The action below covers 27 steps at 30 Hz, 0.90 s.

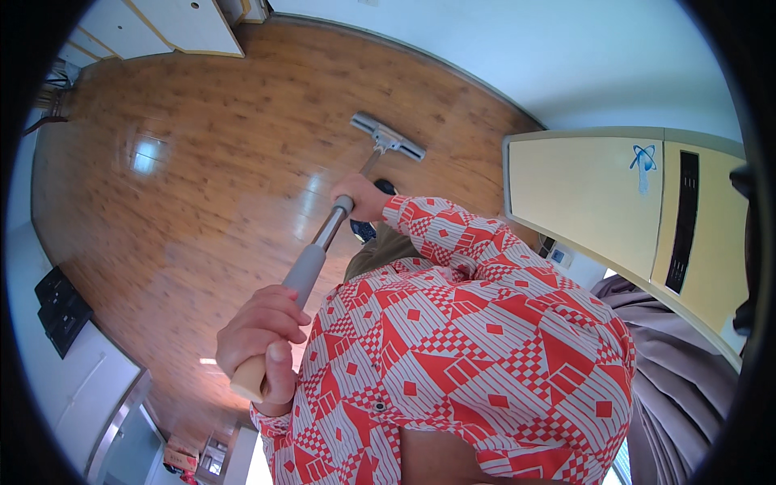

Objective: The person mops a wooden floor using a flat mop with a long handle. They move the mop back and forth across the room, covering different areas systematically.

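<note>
A long-handled floor mop slants across the middle of the view, its steel pole (329, 228) fitted with a grey grip sleeve (306, 270). My left hand (264, 342) wraps the upper end, where a beige end cap (248, 381) pokes out below the fingers. Farther down the pole, my right hand (362, 197) closes around it just beyond a grey collar (344, 204). The wide grey mop head (388, 137) lies on the wood-plank floor (242, 121), ahead of my dark shoes (364, 230). Its underside is hidden.
To the right stands a cream cabinet-like unit (582, 188) with a dark vertical panel, beside a grey-mauve curtain (673, 376). A white wall (485, 42) runs along the far side. White cupboards (194, 30) are at upper left, and a black object (63, 309) is by the left wall.
</note>
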Motion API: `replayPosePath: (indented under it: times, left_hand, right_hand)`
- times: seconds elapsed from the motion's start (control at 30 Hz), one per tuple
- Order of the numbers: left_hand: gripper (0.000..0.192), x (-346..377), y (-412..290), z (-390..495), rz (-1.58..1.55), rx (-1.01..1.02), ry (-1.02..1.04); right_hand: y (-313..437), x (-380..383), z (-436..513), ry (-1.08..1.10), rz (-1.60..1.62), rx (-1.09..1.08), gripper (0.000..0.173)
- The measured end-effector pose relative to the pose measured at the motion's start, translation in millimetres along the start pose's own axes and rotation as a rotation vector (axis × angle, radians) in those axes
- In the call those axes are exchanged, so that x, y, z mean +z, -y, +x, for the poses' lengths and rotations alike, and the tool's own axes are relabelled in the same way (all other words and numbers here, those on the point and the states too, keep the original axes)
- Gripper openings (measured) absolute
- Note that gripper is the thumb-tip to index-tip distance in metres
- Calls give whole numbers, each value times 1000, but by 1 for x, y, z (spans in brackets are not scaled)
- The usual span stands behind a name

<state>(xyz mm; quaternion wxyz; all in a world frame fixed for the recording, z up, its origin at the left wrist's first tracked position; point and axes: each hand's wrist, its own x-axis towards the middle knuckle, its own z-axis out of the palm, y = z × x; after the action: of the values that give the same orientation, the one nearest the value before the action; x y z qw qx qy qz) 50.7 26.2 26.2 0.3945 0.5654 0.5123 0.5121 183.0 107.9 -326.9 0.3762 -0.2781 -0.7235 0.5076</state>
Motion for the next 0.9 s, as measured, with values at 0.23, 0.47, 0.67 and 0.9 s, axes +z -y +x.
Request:
replayPosePath:
  times: [0.23,0.47,0.67,0.9]
  left_hand:
    - [28,2,-11,1,26,61,23]
    - [33,-24,-19,-14,24,155,60]
    - [30,-16,11,-37,-51,178,19]
    - [27,6,49,-26,-60,284,180]
  right_hand:
    - [29,-22,6,232,-23,112,21]
    - [53,-28,22,198,-123,28,20]
    - [30,-56,39,377,-305,72,21]
    - [3,-110,55,333,-359,-56,22]
